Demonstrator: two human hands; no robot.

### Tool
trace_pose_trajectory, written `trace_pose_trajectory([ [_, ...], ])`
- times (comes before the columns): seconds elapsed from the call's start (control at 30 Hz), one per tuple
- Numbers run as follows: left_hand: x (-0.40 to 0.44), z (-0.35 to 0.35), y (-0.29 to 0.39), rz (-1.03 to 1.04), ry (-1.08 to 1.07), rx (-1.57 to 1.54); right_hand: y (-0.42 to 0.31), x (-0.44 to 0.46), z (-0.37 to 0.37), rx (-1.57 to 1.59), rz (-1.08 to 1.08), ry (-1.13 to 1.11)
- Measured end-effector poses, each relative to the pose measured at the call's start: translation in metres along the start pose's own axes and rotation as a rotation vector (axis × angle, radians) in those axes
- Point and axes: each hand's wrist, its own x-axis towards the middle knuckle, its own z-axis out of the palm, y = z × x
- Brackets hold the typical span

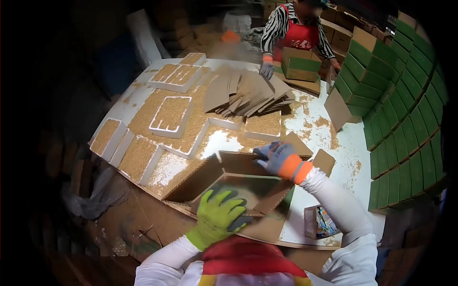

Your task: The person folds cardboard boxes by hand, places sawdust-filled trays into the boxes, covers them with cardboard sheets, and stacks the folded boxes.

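Observation:
An open cardboard box, its top facing me, stands at the near edge of the table. My left hand, in a yellow-green glove with dark fingertips, grips the box's near wall, fingers over the rim. On the far right rim, my right hand in a grey-blue glove with an orange cuff is closed around the cardboard edge. Part of the box's floor looks greenish, and a flap sticks out to the right.
White trays of tan granules sit on the table among spilled granules. Behind the box lies a pile of flat cardboard pieces. Green boxes are stacked at the right. A small box of packets is near right. Opposite stands a co-worker.

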Motion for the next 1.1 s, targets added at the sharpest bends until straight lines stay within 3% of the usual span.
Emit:
trace_pose_trajectory([
  [0.03, 0.002, -0.001, 0.008, -0.016, 0.009, -0.019, -0.014, 0.01, 0.011, -0.023, 0.01, 0.0],
  [0.17, 0.001, 0.008, 0.025, 0.247, -0.24, -0.298, -0.054, 0.044, 0.036, -0.034, -0.009, 0.083],
  [0.2, -0.005, -0.007, -0.002, 0.305, -0.278, -0.587, -0.047, 0.046, 0.04, -0.018, 0.016, 0.111],
  [0.27, -0.022, -0.063, -0.082, -0.068, -0.108, -0.929, -0.049, 0.042, 0.036, -0.007, 0.141, 0.047],
  [0.33, -0.042, -0.056, -0.145, -0.35, 0.057, -1.012, -0.055, 0.053, 0.032, -0.107, 0.163, 0.066],
  [0.43, -0.034, 0.007, -0.175, 0.099, -0.036, -0.669, -0.061, 0.07, 0.048, -0.053, 0.215, 0.105],
  [0.47, -0.035, 0.018, -0.172, 0.175, -0.168, -0.501, -0.061, 0.072, 0.049, -0.022, 0.219, 0.114],
  [0.53, -0.021, 0.032, -0.168, 0.328, -0.387, -0.142, -0.057, 0.052, 0.035, 0.004, 0.069, 0.454],
  [0.57, -0.015, 0.031, -0.171, 0.324, -0.337, -0.175, -0.056, 0.036, 0.024, 0.023, -0.015, 0.624],
  [0.63, -0.017, 0.025, -0.183, 0.303, -0.262, -0.239, -0.057, -0.032, -0.004, 0.247, 0.291, 0.628],
  [0.7, -0.027, 0.035, -0.183, 0.241, -0.177, -0.266, -0.076, -0.102, -0.027, 0.478, 0.451, 0.062],
  [0.77, -0.027, 0.043, -0.179, 0.19, -0.167, -0.266, -0.132, -0.109, -0.024, 0.011, 0.103, -0.219],
  [0.83, -0.023, 0.046, -0.173, 0.167, -0.23, -0.376, -0.14, -0.106, 0.024, -0.017, -0.105, -0.028],
  [0.87, -0.025, 0.052, -0.173, 0.127, -0.248, -0.481, -0.102, -0.097, 0.085, 0.136, -0.174, -0.185],
  [0.93, -0.01, 0.047, -0.185, 0.03, -0.294, -0.663, -0.048, -0.06, 0.11, 0.436, -0.096, -0.36],
  [0.97, -0.002, 0.042, -0.189, -0.029, -0.345, -0.76, -0.046, -0.041, 0.094, 0.614, 0.068, -0.401],
  [1.0, -0.006, 0.044, -0.185, -0.004, -0.302, -0.609, -0.052, -0.031, 0.084, 0.802, 0.232, -0.45],
  [1.07, -0.005, 0.04, -0.16, 0.082, -0.179, -0.16, -0.065, -0.027, 0.06, 0.381, -0.051, 0.202],
  [1.1, -0.001, 0.039, -0.153, 0.031, -0.112, -0.134, -0.055, -0.014, 0.031, 0.338, -0.152, 0.346],
])
